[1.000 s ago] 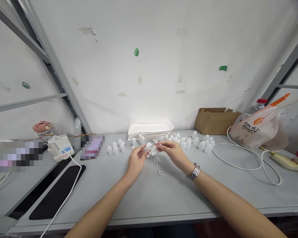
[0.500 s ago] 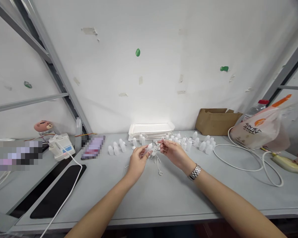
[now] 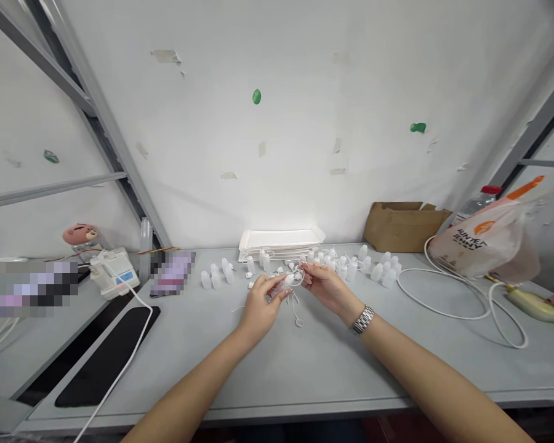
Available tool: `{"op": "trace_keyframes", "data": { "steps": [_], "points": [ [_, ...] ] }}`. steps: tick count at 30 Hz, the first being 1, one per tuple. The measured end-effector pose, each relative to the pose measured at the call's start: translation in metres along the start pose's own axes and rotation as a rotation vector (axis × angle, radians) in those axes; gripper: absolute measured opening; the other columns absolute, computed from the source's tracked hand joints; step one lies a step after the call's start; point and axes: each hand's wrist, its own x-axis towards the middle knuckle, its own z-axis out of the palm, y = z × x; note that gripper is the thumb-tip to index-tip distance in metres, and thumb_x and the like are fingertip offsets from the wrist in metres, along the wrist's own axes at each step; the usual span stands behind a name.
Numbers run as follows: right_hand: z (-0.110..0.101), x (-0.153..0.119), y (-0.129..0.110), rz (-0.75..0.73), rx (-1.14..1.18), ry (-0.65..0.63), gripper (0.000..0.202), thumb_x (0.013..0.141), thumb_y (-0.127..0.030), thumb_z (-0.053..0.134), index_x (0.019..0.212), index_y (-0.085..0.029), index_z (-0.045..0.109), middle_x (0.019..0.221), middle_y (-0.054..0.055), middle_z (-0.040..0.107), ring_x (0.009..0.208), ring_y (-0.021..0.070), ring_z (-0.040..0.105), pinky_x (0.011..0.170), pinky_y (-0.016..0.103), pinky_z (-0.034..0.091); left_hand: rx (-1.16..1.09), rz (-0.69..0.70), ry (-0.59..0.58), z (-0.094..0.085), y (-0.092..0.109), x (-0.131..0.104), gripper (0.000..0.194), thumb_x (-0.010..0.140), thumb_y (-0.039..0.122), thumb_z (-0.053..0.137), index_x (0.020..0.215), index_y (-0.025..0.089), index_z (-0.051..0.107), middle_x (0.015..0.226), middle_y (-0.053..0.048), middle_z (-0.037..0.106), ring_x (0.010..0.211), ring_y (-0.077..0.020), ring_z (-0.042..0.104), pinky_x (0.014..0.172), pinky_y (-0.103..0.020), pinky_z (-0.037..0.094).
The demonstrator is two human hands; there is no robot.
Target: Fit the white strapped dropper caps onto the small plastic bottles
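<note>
**White looped strap held at bottle neck**

The small dropper bottle is gripped by the left hand above the desk; the strap is seemingly pinched by the right hand. Strap fitting appears under way; steady alignment is called for. The nozzle is pointed up and rightward, the long axis tilted likewise.
</note>
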Motion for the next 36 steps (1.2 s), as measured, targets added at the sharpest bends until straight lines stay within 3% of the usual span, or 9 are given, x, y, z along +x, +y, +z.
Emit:
{"op": "trace_keyframes", "data": {
  "steps": [19, 36],
  "points": [
    [0.01, -0.006, -0.002, -0.009, -0.078, 0.013, 0.025, 0.07, -0.028, 0.067, 0.05, -0.017, 0.057, 0.053, -0.003, 0.047, 0.057, 0.01, 0.039, 0.063, 0.027, 0.032, 0.044, 0.016, -0.023, -0.001, 0.003, -0.001, 0.026, 0.074, 0.026, 0.06, 0.099, 0.024, 0.065, 0.078, -0.002, 0.052, 0.073, -0.0141, 0.053, 0.072, -0.029, 0.047],
    [0.011, -0.008, -0.002, -0.059, -0.161, 0.062, 0.026, 0.069, -0.033, 0.067, 0.052, -0.018, 0.056, 0.052, -0.003, 0.045, 0.056, 0.0099, 0.039, 0.062, 0.027, 0.031, 0.041, -0.012, -0.029, -0.002, 0.002, -0.001, 0.028, 0.074, 0.027, 0.06, 0.102, 0.021, 0.064, 0.08, -0.002, 0.051, 0.075, -0.0148, 0.053, 0.074, -0.03, 0.046]
  ]
}}
